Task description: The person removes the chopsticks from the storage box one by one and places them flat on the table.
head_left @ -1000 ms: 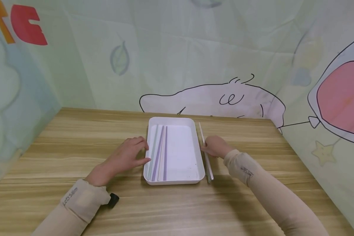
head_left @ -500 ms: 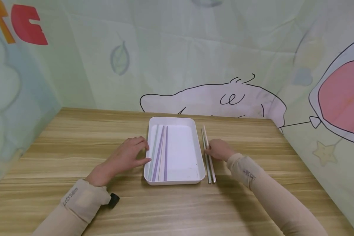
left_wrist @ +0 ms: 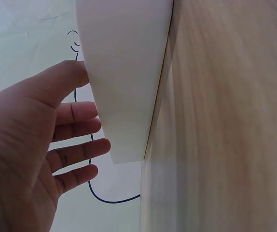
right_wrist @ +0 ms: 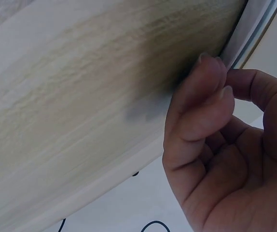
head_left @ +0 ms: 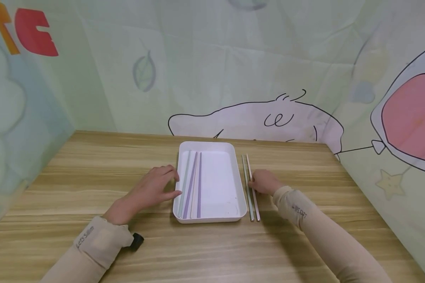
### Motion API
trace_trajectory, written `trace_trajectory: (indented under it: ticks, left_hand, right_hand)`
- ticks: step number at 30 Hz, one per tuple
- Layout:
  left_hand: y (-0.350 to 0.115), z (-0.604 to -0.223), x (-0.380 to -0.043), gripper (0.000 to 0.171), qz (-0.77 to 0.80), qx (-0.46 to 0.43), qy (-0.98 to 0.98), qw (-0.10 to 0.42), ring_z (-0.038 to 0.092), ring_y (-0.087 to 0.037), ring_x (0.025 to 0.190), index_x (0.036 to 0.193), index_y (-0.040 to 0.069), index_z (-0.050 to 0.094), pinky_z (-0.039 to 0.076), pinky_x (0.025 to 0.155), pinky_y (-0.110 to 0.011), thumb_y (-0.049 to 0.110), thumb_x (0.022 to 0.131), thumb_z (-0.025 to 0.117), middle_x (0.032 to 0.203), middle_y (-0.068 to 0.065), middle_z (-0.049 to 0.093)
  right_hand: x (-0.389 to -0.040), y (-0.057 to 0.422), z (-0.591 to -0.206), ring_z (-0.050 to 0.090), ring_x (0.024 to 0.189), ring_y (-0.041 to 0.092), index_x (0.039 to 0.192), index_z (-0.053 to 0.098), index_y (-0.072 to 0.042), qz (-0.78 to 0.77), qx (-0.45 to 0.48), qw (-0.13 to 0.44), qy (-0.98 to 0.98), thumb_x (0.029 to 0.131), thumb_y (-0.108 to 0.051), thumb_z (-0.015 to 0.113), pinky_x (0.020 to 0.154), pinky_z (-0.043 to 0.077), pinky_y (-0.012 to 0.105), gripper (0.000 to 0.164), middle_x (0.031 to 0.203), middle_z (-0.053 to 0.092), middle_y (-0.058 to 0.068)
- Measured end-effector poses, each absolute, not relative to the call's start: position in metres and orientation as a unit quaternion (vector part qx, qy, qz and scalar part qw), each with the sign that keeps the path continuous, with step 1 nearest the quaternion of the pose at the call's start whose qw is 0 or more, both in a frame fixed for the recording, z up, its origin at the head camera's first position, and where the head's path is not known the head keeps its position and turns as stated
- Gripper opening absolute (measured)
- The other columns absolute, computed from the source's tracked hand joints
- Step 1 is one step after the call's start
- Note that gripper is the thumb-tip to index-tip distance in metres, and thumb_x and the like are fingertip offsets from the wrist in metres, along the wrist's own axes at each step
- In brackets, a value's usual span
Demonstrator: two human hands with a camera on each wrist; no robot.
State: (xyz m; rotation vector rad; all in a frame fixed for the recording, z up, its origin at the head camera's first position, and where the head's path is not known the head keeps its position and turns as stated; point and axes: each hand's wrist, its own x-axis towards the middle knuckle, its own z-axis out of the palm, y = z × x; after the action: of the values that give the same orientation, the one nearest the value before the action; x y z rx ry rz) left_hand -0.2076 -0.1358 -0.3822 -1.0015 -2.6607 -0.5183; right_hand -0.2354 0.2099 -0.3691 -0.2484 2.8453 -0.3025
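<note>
**A:** ok so what's each hand up to?

**B:** Right hand (head_left: 265, 182) is just right of the white tray (head_left: 210, 221), fingers curled in, thumb and fingertips looking like they're pinching the loose pink chopstick (head_left: 256, 205) around its middle. The stick's down on the bench (head_left: 198, 251) or very near it, can't tell if it's touching. Left hand (head_left: 148, 188) isn't holding anything: fingers loose and spread, tips against the tray's left rim.

**A:** and the other sticks?

**B:** The loose green chopstick (head_left: 249, 202) lies between the tray's right wall and the pink one, close to both. Then four chopsticks (head_left: 200, 186) are inside the tray, over to its left side, a couple of them nearly meeting at the tray's far end.

**A:** so what could go wrong?

**B:** Biggest one imo: fingertips bump the green neighbour and roll it into the tray wall, because the gap's so skinny. A lopsided pinch could also swing the pink one's near end round over it. And that left hand is barely bracing anything, so a knock from the right might slide the tray and shuffle the sticks inside.
</note>
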Motion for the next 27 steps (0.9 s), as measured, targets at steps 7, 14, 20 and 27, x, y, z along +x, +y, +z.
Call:
trace_trajectory:
  ticks: [7, 14, 20, 27]
  left_hand:
    - [-0.1358, -0.3823, -0.207, 0.032, -0.178, -0.346, -0.913, 0.126, 0.061, -0.02, 0.091, 0.094, 0.006, 0.064, 0.048, 0.086, -0.042, 0.031, 0.079, 0.078, 0.099, -0.004, 0.064]
    - [-0.1357, -0.3816, -0.2065, 0.031, -0.176, -0.345, -0.913, 0.126, 0.061, -0.02, 0.092, 0.094, 0.007, 0.064, 0.048, 0.086, -0.042, 0.031, 0.079, 0.078, 0.099, -0.004, 0.064]
    - [-0.1356, -0.3819, -0.2064, 0.031, -0.177, -0.345, -0.913, 0.127, 0.06, -0.02, 0.09, 0.093, 0.008, 0.064, 0.048, 0.085, -0.042, 0.031, 0.079, 0.078, 0.098, -0.004, 0.064]
    - [-0.136, -0.3833, -0.207, 0.031, -0.178, -0.346, -0.912, 0.131, 0.06, -0.02, 0.091, 0.095, 0.008, 0.063, 0.048, 0.087, -0.042, 0.032, 0.079, 0.077, 0.098, -0.003, 0.063]
  right_hand:
    - [-0.2359, 0.2099, -0.3709, 0.048, 0.045, 0.008, 0.064, 0.057, -0.009, -0.096, -0.081, 0.146, 0.981, 0.091, -0.017, 0.058, 0.045, 0.036, 0.02, 0.028, 0.052, 0.053, -0.002]
    - [-0.236, 0.2097, -0.3712, 0.05, 0.043, 0.008, 0.065, 0.059, -0.007, -0.1, -0.085, 0.145, 0.981, 0.091, -0.017, 0.058, 0.046, 0.038, 0.02, 0.028, 0.052, 0.053, -0.001]
    - [-0.2364, 0.2098, -0.3717, 0.049, 0.044, 0.008, 0.066, 0.059, -0.007, -0.102, -0.078, 0.151, 0.98, 0.091, -0.017, 0.058, 0.045, 0.038, 0.02, 0.028, 0.053, 0.053, -0.001]
    - [-0.2365, 0.2098, -0.3708, 0.049, 0.045, 0.009, 0.067, 0.058, -0.007, -0.107, -0.071, 0.157, 0.979, 0.092, -0.018, 0.058, 0.045, 0.039, 0.02, 0.028, 0.055, 0.053, -0.001]
